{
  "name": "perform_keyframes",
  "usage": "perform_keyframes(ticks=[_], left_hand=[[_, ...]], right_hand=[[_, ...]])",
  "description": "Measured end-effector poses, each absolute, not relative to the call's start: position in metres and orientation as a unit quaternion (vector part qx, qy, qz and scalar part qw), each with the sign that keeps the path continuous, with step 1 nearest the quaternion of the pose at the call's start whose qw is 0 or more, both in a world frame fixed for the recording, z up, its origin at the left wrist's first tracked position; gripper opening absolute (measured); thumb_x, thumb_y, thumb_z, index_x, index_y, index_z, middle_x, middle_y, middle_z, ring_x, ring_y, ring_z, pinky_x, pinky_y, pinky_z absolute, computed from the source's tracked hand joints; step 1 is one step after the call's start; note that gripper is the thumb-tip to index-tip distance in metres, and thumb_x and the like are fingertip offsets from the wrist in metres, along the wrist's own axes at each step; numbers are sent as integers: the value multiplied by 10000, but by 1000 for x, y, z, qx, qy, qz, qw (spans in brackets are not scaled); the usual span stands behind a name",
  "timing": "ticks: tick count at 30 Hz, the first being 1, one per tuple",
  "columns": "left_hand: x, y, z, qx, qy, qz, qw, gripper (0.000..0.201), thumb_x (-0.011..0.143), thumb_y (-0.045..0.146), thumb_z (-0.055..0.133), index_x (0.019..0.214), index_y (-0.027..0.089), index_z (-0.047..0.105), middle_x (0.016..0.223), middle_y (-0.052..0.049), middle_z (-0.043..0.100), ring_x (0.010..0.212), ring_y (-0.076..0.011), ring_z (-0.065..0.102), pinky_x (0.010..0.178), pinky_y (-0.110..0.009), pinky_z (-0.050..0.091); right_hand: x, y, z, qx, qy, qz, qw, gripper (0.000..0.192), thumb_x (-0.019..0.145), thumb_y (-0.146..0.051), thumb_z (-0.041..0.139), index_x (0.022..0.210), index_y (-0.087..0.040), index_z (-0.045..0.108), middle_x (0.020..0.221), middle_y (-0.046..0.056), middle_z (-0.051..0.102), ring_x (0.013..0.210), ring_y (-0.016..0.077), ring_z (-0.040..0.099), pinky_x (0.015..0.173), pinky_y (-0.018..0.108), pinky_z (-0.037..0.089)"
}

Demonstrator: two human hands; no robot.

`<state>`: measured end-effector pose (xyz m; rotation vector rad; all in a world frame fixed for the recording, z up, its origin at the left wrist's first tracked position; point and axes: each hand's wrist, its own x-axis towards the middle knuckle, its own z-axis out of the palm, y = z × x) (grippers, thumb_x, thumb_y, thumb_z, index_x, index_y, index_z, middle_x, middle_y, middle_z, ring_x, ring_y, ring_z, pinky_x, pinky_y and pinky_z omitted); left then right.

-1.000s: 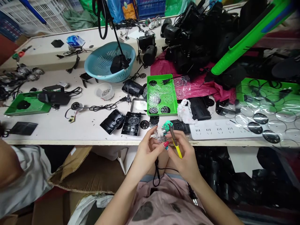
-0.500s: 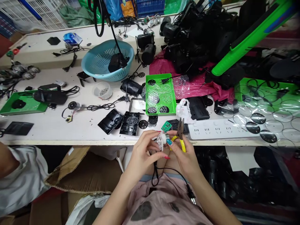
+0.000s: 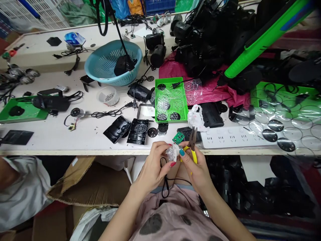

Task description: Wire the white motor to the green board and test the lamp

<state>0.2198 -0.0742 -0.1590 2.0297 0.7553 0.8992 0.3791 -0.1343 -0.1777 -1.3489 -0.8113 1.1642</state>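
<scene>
Just in front of the bench edge, my left hand (image 3: pixel 153 164) is closed around a clear plastic part with a white round end (image 3: pixel 172 153). My right hand (image 3: pixel 198 172) grips yellow-handled pliers (image 3: pixel 192 142), their dark jaws pointing up. Its thumb and finger also press against the white end of the part. Right behind the part, a small green circuit board (image 3: pixel 178 137) shows above my hands; whether it is wired to the part I cannot tell. A black cable (image 3: pixel 165 187) hangs below my hands over my lap.
Two black housing halves (image 3: pixel 137 131) lie on the bench, near a green basket (image 3: pixel 185 100) and a cup of screws (image 3: pixel 107 96). A white power strip (image 3: pixel 235 138) runs along the right edge. A blue colander (image 3: pixel 100 67) stands behind. At left, another person's sleeve (image 3: pixel 25 187) shows.
My left thumb has moved up against the clear part, and the part has tilted slightly. The pliers remain in my right hand. The whole view has shifted a little.
</scene>
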Motion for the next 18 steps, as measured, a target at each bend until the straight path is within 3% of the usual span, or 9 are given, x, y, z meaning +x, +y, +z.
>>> perform_keyframes(ticks=[7,11,14,18], left_hand=[[225,-77,-168,784,295,377,395,266,1018,296,420,1273,225,391,1123,-92,453,1036,-199,475,844,-308,461],[226,-89,-176,688,395,399,459,262,1040,392,322,1238,242,408,1147,-88,464,1061,-214,482,922,-356,427],[229,-94,-181,591,463,442,491,279,1025,447,373,1221,256,429,1222,-92,465,1150,-225,478,992,-376,406],[234,-92,-185,527,457,494,519,251,976,463,505,1113,260,450,1331,-103,449,1257,-243,450,1031,-411,411]], right_hand=[[372,-130,-168,-534,-283,548,578,312,894,-455,683,1083,-228,585,988,15,621,891,167,607,823,280,496],[378,-134,-150,-590,-372,499,515,332,930,-438,599,1179,-227,537,1047,41,594,973,196,589,871,305,484],[385,-146,-137,-626,-423,463,464,374,928,-362,539,1278,-260,455,1077,41,559,984,200,578,874,318,484],[387,-160,-127,-629,-493,470,374,226,924,-274,498,1149,-256,495,1022,30,579,935,195,586,840,321,491]])
